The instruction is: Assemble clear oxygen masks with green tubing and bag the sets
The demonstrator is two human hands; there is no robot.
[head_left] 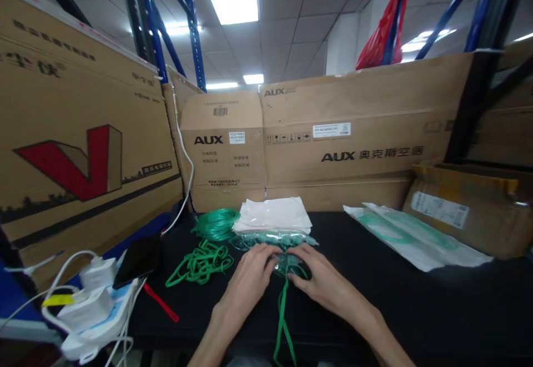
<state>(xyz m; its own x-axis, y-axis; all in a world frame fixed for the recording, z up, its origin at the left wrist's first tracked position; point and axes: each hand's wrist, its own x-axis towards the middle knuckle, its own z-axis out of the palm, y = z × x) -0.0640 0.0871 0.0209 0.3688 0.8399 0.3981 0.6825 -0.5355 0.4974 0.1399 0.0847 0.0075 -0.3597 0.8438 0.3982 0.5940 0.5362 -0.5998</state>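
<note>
My left hand (pixel 252 271) and my right hand (pixel 322 279) meet at the middle of the black table. Between their fingers is a clear, green-tinted plastic piece that looks like a face mask (pixel 287 267), partly covered by the fingers. Each hand grips one side of it with bent fingers and thumb. A green elastic strap (pixel 283 314) hangs from it toward me in a loop. Just beyond my fingertips lie more clear green-tinted plastic pieces (pixel 270 239). Behind these is a stack of white pouches (pixel 272 215).
Left of my hands are a coil of green tubing (pixel 216 224) and a tangled heap of green straps (pixel 202 264). Farther left lie a black phone (pixel 139 259), a red strip (pixel 162 302) and a power strip (pixel 89 322). Sealed pouches (pixel 416 236) and a cardboard box (pixel 470 209) sit right.
</note>
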